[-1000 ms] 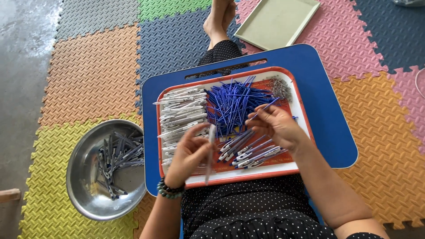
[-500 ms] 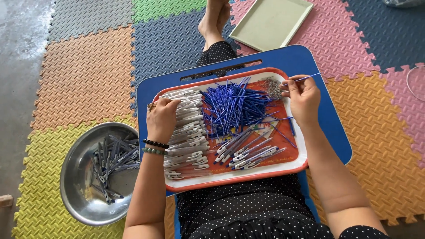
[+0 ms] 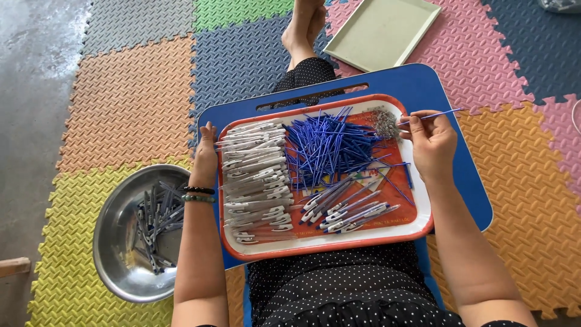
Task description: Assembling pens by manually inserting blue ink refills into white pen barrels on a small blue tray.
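Note:
A red-rimmed white tray (image 3: 339, 245) rests on a blue lap board (image 3: 466, 181) across my legs. It holds a stack of white pen barrels (image 3: 257, 175) on the left, a heap of blue refills (image 3: 330, 145) in the middle, several assembled pens (image 3: 348, 212) in front and a small clump of metal springs (image 3: 385, 123) at the far right. My left hand (image 3: 206, 157) grips the tray's left rim. My right hand (image 3: 431, 142) pinches one blue refill (image 3: 436, 115) at the tray's far right corner, next to the springs.
A round metal bowl (image 3: 112, 236) with several pens sits on the foam mat floor at my left. An empty pale green tray (image 3: 381, 30) lies beyond the board beside my bare feet (image 3: 302, 24). Bare concrete floor (image 3: 30, 72) runs along the left.
My left hand left the middle of the tray and took hold of its left rim. My right hand moved up to the far right corner, pinching a blue refill there.

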